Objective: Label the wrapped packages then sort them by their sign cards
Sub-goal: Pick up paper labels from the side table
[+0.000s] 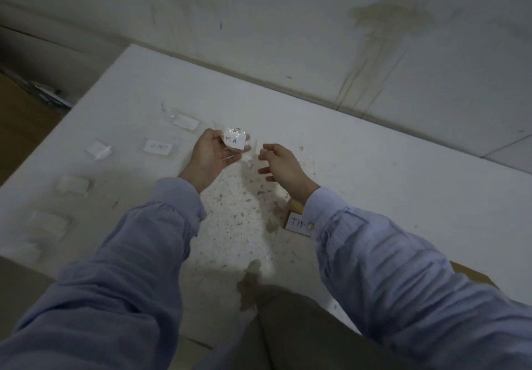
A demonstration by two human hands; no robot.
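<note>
Over mid-tabletop (403, 197), head view: left hand (211, 158) holds the wrapped package (234, 142) marked "MA" clear of the surface, grip curled round its edges. Right hand (280, 163) is just beside it, fingers loosely spread, holding nothing. Package looks light, film probably slick — take it by the edges, not the label face. "TIM" sign card (298, 222) lies by the right sleeve.

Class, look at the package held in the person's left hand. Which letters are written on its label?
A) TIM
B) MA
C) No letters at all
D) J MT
B: the wrapped package held up in the left hand carries a white label that reads "MA".
</note>
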